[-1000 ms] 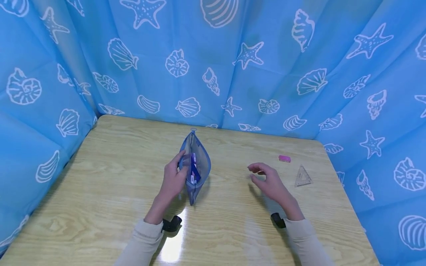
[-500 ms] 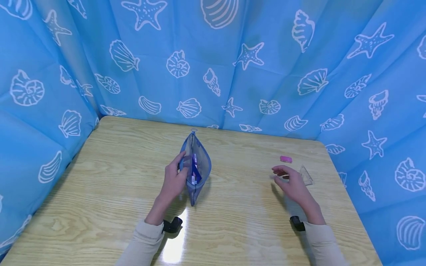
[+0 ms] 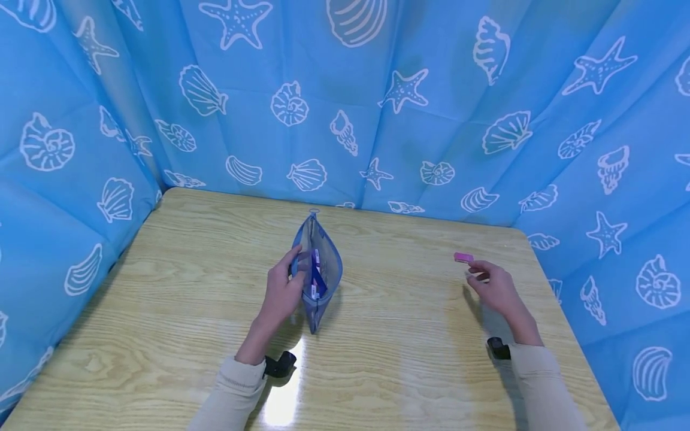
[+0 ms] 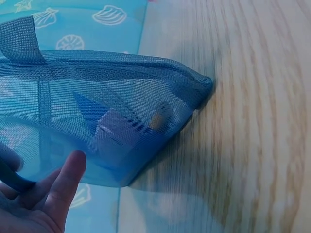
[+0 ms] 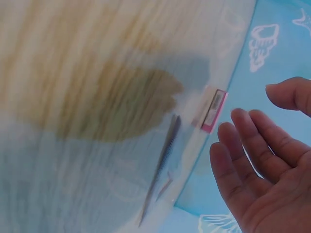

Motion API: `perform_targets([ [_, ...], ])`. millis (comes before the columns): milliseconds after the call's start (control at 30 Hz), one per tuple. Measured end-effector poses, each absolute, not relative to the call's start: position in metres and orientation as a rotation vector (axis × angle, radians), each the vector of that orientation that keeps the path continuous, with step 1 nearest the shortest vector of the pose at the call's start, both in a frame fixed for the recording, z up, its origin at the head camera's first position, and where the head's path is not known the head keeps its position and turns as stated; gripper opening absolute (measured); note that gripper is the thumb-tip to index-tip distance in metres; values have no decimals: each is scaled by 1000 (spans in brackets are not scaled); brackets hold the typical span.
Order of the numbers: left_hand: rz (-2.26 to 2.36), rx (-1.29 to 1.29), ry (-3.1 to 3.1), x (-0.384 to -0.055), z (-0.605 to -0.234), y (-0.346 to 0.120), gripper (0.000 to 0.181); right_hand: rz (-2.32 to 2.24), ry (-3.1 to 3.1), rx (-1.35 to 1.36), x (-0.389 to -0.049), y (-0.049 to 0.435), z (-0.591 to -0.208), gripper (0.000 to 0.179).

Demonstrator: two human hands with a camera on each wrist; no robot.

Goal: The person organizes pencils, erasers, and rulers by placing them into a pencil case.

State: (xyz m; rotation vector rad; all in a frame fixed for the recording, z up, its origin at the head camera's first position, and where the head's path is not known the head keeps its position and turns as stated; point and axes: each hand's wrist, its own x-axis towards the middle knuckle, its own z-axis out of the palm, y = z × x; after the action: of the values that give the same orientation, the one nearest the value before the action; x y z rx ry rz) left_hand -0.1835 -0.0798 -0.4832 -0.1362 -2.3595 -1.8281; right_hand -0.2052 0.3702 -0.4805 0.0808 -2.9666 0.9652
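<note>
In the head view my left hand point(image 3: 284, 284) grips the near side of a blue mesh zip pouch point(image 3: 334, 260), thumb and fingers on its wall. The pouch stands with its mouth spread; inside lies a dark blue item point(image 3: 318, 280) with white-labelled pieces beside it. Through the mesh in the left wrist view show a blue pointed piece point(image 4: 90, 110) and a pale purple block point(image 4: 115, 127). My right hand point(image 3: 498, 288), fingers loosely bent and holding nothing, hovers beside a pink eraser point(image 3: 462, 257). A clear triangular set square point(image 5: 166, 150) shows near it in the right wrist view; the hand hides it in the head view.
A light wood-grain table point(image 3: 377, 371) carries everything. Blue curtains point(image 3: 345, 90) printed with white shells and starfish enclose its back and sides. A black wrist camera point(image 3: 280, 364) is strapped at the left wrist, another camera point(image 3: 498, 348) at the right.
My right hand has moved right across the table, from beside the pouch to over the set square, close to the eraser. The left hand and pouch have stayed in place.
</note>
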Motion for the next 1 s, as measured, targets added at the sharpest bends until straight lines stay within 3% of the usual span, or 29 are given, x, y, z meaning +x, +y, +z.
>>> perform_targets([
  [633,-1799,-165,-2324,-183,-483,-77,60,891,-3089,-271,-242,393,-491,59],
  [1000,-1801,-152,-2341,-183,-482,-77,61,799,-3203,-275,-257,376,-479,62],
])
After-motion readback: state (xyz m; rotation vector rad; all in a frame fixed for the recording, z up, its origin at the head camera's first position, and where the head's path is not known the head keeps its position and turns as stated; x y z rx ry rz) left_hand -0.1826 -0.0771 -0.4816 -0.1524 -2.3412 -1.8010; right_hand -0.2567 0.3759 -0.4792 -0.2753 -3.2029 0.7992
